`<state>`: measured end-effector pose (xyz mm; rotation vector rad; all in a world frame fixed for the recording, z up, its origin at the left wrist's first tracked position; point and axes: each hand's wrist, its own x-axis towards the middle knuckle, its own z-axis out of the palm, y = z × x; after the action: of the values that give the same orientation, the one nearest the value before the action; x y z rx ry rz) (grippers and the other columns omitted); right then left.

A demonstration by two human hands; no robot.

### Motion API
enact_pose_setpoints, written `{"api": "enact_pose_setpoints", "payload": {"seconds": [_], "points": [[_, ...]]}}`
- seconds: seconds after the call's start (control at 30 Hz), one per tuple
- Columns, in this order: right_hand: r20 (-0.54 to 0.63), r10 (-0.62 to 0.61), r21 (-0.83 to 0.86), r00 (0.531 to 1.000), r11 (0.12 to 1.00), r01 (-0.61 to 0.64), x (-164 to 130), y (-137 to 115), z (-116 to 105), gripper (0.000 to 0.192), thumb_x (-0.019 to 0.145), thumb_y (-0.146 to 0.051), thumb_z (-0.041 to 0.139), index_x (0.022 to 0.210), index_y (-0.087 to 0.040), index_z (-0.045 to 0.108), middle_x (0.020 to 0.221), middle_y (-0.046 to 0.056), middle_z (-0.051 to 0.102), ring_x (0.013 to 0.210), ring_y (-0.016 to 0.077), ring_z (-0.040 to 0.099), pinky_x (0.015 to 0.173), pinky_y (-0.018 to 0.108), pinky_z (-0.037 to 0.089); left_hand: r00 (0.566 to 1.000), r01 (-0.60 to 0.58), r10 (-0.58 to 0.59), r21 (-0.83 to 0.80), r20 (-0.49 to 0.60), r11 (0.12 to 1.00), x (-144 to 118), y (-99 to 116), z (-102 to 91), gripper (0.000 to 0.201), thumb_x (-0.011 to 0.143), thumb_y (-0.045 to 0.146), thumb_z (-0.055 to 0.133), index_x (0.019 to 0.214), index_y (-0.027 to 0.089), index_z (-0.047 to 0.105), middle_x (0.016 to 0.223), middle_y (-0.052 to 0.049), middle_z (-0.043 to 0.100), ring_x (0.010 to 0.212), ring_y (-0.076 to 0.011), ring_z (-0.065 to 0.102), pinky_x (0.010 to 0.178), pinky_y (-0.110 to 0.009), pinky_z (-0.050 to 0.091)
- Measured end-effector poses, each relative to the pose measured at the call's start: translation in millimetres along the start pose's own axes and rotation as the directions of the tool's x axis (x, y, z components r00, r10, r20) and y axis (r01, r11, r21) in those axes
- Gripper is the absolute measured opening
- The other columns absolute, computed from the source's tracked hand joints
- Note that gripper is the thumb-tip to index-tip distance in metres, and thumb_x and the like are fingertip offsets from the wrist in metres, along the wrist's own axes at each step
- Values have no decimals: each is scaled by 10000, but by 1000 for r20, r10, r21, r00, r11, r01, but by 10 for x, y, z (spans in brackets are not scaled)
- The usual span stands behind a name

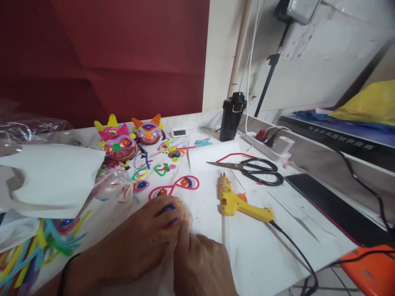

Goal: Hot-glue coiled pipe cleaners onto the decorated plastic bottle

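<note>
Low in the middle of the view, a small clear ball decorated with coloured pipe cleaners is mostly hidden by my hands. My left hand wraps over it from the left, fingers bent across its top. From the right, my right hand presses against its near side, with index finger extended and the others curled. Just beyond lies a pink pipe-cleaner loop with orange-centred eye shapes. A yellow hot glue gun rests to the right. Black-handled scissors lie behind it.
Finished-looking pipe-cleaner heads stand at the back left. Loose pipe cleaners pile at the near left beside white paper. Further right are a black bottle, a power strip and a black phone-like slab. The glue gun's cord trails off the edge.
</note>
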<state>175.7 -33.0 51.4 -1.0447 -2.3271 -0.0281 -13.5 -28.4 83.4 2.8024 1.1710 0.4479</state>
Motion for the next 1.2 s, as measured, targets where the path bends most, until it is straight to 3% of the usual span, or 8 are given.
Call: {"api": "enact_pose_setpoints", "payload": {"seconds": [0.13,0.27,0.33,0.43,0.67,0.9,1.07,1.2], "points": [[21,22,-55,1000,998,-21,18,43,38,356,611,32,590,904,-149,679,553,-1,714,436,216,700,381,315,368,999,45,-45,-59,-10,997,-28,28,-76,371,1014,143,458,1358,250,546,1466,-82,584,1377,-238,502,1156,-376,479],[7,49,30,999,998,-49,61,153,88,235,670,-80,629,877,-177,684,513,5,718,405,246,699,408,357,243,982,156,-163,-72,-92,985,-66,126,33,481,953,121,539,1406,280,522,1384,-49,650,1300,-248,575,1120,-393,516],[56,75,86,996,993,-80,76,208,73,193,717,-123,636,889,-192,690,552,15,752,445,268,731,436,356,241,950,266,-278,-96,-143,959,-99,162,128,636,919,171,617,1511,281,414,1443,-78,599,1303,-282,570,1110,-440,522],[162,98,193,982,973,-129,69,264,7,163,814,-146,595,938,-200,688,633,20,791,523,259,770,465,336,305,921,346,-361,-119,-149,931,-140,149,231,746,899,240,696,1554,314,345,1431,-87,582,1293,-317,562,1118,-513,495],[110,73,307,991,946,-104,-34,280,-4,308,914,-138,474,1146,-146,677,719,32,810,571,262,788,474,327,445,953,256,-271,-117,-136,960,-104,0,185,744,789,281,785,1463,342,474,1291,-53,621,1142,-294,611,994,-450,546],[33,108,376,994,920,-113,-95,246,47,314,972,-177,447,1178,-131,679,721,22,804,565,257,792,475,324,522,959,259,-267,-97,-95,961,-29,96,176,606,764,207,804,1319,293,575,1225,-51,640,1063,-294,611,926,-440,544],[17,83,370,996,925,-84,-79,228,31,348,927,-138,428,1139,-76,697,676,36,783,533,250,776,448,328,516,957,271,-280,-105,-75,957,-18,125,174,620,792,168,742,1358,293,522,1224,-60,614,1076,-291,602,925,-440,543],[23,86,384,996,919,-88,-79,250,22,331,901,-119,453,1123,-116,698,699,40,796,548,247,784,462,310,520,953,274,-284,-102,-108,956,-62,99,219,671,827,239,757,1431,301,471,1308,-91,559,1196,-326,563,1047,-502,503]]}}
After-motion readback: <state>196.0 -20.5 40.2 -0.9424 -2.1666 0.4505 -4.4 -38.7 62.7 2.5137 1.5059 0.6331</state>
